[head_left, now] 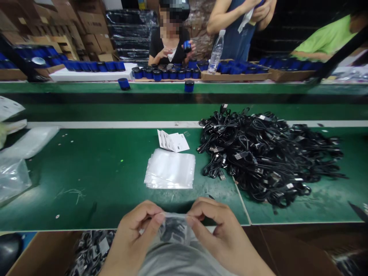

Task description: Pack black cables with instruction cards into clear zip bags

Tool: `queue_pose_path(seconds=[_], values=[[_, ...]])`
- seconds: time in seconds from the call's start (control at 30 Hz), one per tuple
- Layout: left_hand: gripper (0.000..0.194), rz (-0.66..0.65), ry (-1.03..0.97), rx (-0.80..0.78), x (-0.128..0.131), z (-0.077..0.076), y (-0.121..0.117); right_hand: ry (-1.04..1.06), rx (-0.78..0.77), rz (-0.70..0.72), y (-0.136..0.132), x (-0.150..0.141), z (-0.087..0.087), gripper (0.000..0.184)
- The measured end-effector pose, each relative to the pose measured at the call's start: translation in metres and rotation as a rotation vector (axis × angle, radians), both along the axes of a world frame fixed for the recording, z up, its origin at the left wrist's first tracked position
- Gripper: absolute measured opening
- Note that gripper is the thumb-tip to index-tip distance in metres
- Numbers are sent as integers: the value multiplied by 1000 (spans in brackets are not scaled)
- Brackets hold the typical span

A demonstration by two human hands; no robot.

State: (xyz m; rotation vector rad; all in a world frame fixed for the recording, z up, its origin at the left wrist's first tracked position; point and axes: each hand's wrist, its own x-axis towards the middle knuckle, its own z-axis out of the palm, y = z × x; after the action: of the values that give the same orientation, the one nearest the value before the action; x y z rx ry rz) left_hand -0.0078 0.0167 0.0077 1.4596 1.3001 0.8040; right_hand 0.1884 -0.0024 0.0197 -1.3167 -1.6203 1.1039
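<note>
Between thumb and fingers, my left hand pinches the upper left corner of a clear plastic bag. The upper right corner is pinched by my right hand, so the top edge is stretched between both. Inside the bag something dark shows, apparently a coiled black cable. Just beyond my hands lies a stack of flat clear bags on the green table. Behind that stack sit folded white leaflets. A large heap of black USB cables spreads to the right.
Plastic packaging lies at the left edge. Below the table, a cardboard box holds several bagged items. Across the raised green ledge stand many blue jars and a water bottle. Several people work behind it.
</note>
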Motion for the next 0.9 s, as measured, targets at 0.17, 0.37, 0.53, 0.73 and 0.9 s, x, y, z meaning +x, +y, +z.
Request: queue_pose_path(seconds=[0.17,0.37,0.53,0.73,0.9], values=[[18,-43,-9,59,-3,-5,0,4,-26,57,2,-2,0,16],[15,-163,50,148,-12,-6,6,31,-10,78,4,-8,-1,15],[13,-241,89,156,-10,-3,7,16,-19,41,6,-11,-2,16],[14,-252,155,195,-9,-3,5,-22,54,57,3,-13,-1,16],[19,-318,189,214,-11,-5,1,-153,274,71,2,-25,-5,16]])
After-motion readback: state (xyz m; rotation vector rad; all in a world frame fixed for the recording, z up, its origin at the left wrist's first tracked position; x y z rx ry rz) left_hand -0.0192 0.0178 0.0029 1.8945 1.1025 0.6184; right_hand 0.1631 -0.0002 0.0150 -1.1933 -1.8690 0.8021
